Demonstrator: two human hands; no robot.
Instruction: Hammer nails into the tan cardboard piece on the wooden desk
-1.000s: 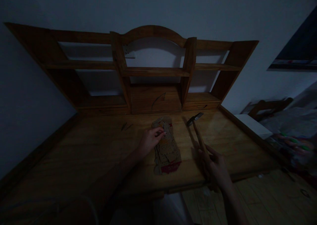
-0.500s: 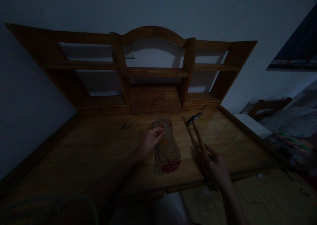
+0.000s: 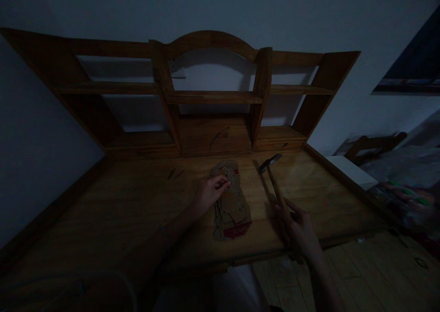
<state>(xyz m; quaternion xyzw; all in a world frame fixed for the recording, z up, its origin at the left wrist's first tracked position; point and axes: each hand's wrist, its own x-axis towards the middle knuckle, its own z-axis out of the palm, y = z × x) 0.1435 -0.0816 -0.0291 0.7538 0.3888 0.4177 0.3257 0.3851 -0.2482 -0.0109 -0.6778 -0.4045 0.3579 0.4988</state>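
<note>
My right hand (image 3: 299,227) is wrapped round the wooden handle of a hammer (image 3: 277,190), its metal head raised a little over the desk and pointing away from me. Over a worn, torn piece of brown cardboard (image 3: 233,211) with red ends, my left hand (image 3: 210,194) is closed in a pinch. Whatever sits between its thumb and fingertips is too small and dark to make out. The cardboard lies flat on the wooden desk (image 3: 147,202), between my two hands.
A wooden shelf unit (image 3: 216,99) stands along the back of the desk. Two thin dark pieces (image 3: 171,173) lie left of the cardboard. On the right are a raised desk edge (image 3: 340,183), a white surface (image 3: 354,172), a chair back (image 3: 376,147) and plastic bags (image 3: 405,197).
The view has shifted very slightly. Both hands, the hammer and the cardboard stay in nearly the same places.
</note>
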